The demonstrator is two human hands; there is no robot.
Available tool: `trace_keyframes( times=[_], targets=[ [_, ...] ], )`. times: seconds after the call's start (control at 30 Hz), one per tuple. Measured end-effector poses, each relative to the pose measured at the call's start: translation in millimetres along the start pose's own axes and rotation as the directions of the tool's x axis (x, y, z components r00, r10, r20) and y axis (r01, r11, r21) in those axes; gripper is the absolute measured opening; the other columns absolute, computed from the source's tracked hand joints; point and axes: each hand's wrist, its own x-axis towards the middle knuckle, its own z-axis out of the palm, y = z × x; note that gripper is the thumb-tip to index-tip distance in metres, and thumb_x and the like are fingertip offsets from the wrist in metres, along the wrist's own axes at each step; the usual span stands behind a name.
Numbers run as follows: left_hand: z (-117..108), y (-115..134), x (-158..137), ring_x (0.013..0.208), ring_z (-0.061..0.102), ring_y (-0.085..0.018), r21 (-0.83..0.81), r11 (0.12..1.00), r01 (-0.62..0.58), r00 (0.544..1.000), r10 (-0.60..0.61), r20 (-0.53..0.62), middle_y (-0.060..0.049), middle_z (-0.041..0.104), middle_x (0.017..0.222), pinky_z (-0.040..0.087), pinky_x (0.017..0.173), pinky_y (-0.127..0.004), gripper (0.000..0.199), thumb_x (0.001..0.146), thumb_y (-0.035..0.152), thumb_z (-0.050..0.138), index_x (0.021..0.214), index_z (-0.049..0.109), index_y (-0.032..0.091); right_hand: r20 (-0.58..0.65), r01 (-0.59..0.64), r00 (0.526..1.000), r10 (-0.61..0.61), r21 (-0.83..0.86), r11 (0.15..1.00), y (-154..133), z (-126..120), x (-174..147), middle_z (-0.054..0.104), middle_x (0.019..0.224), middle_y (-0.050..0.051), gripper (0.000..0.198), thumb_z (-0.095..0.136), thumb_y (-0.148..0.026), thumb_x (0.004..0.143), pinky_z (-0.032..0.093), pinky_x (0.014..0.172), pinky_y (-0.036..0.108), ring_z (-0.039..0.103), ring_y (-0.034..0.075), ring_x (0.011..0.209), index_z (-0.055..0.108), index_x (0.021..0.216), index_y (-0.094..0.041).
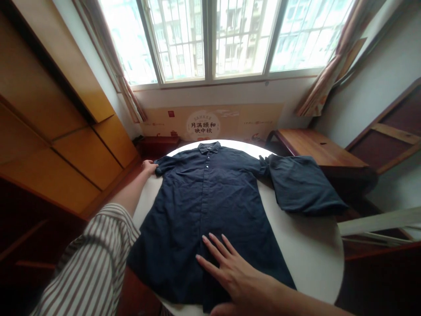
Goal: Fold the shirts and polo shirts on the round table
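A dark navy button-up shirt lies face up and spread out, its collar at the far side and its hem toward me. My left hand is at the end of the left-side sleeve, fingers closed on the cloth there. My right hand lies flat on the lower front beside the button strip, fingers spread and palm down. Folded dark cloth rests to the right, close to the other sleeve.
The shirt covers much of a round white table. Wooden cabinets stand on the left. A wooden bench-like table is behind on the right. A printed banner hangs under the barred window.
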Motion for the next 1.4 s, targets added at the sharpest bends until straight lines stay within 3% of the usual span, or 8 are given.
trace_keyframes(
  times=[0.23,0.33,0.47,0.57,0.67,0.87,1.13,1.4],
  targets=[
    [-25.9,10.9,-31.5,0.107,0.063,-0.024,0.017,0.993,-0.12,0.992,0.12,0.025,-0.014,0.067,0.108,0.047,0.099,-0.036,0.029,0.08,0.012,0.059,0.109,0.062,0.011,-0.054,0.058,0.997,-0.062,-0.058,0.997,-5.2,17.8,-27.4,0.024,0.159,0.015,0.075,0.06,-0.044,0.092,0.023,0.118,0.054,0.019,0.033,0.147,0.026,0.156,-0.022],
    [-39.8,11.6,-85.2,0.096,0.065,-0.019,-0.061,0.928,-0.367,0.91,0.372,0.182,-0.007,0.067,0.105,0.051,0.091,-0.03,0.026,0.083,0.021,0.061,0.109,0.064,0.017,-0.108,-0.009,0.994,-0.006,-0.134,0.991,-3.8,15.3,-54.4,0.041,0.152,0.011,0.065,0.053,-0.014,0.089,0.032,0.117,0.044,0.038,0.026,0.141,0.036,0.152,-0.019],
    [-89.3,-19.0,-192.3,0.095,0.064,-0.018,-0.341,0.507,-0.792,0.33,0.825,0.46,-0.007,0.065,0.105,0.053,0.088,-0.031,0.023,0.094,0.031,0.053,0.111,0.064,0.02,-0.235,-0.122,0.969,0.075,-0.193,0.974,14.4,19.7,-101.6,0.046,0.15,0.006,0.075,0.049,-0.005,0.08,0.038,0.114,0.045,0.044,0.026,0.137,0.038,0.151,-0.024],
    [-137.7,-61.7,-256.7,0.102,0.062,-0.021,-0.412,0.351,-0.841,0.07,0.825,0.561,-0.008,0.064,0.112,0.053,0.09,-0.031,0.034,0.087,0.04,0.068,0.116,0.064,0.025,-0.375,-0.175,0.924,0.077,-0.233,0.957,33.8,31.5,-128.9,0.049,0.148,0.006,0.074,0.051,-0.006,0.078,0.043,0.111,0.047,0.047,0.027,0.135,0.043,0.149,-0.026],
    [-168.5,-111.6,-283.3,0.108,0.061,-0.027,-0.291,0.306,-0.906,0.1,0.826,0.555,-0.009,0.064,0.121,0.055,0.091,-0.036,0.064,0.071,0.047,0.082,0.129,0.06,0.03,-0.493,-0.206,0.869,0.041,-0.284,0.937,45.9,41.9,-141.5,0.056,0.141,0.005,0.066,0.05,-0.006,0.082,0.05,0.105,0.043,0.053,0.026,0.13,0.049,0.145,-0.028],
    [-182.5,-183.4,-269.7,0.11,0.063,-0.025,-0.103,0.226,-0.969,0.163,0.891,0.424,-0.008,0.066,0.124,0.055,0.095,-0.036,0.065,0.082,0.013,0.059,0.142,0.05,0.035,-0.664,-0.236,0.748,0.017,-0.242,0.941,43.8,40.7,-137.9,0.063,0.133,0.003,0.067,0.046,-0.005,0.089,0.057,0.097,0.037,0.062,0.021,0.119,0.039,0.15,-0.033],
    [-180.5,-173.9,-274.2,0.089,0.069,-0.02,-0.114,0.308,-0.944,0.271,0.927,0.26,-0.007,0.071,0.099,0.06,0.08,-0.031,0.057,0.087,0.005,0.047,0.136,0.054,0.032,-0.694,-0.183,0.72,0.012,-0.172,0.968,34.3,30.5,-134.1,0.073,0.103,0.005,0.043,0.049,-0.007,0.088,0.061,0.083,0.033,0.069,0.022,0.099,0.064,0.121,-0.03],
    [-185.9,-149.7,-281.0,0.074,0.065,-0.019,-0.205,0.32,-0.925,0.228,0.899,0.374,-0.005,0.069,0.083,0.056,0.069,-0.031,0.026,0.085,0.012,0.05,0.098,0.067,0.026,-0.758,-0.274,0.648,0.076,-0.138,0.952,39.3,19.9,-144.4,0.071,0.107,0.007,0.04,0.045,-0.005,0.082,0.058,0.087,0.034,0.068,0.023,0.101,0.067,0.109,-0.025]
  ],
)
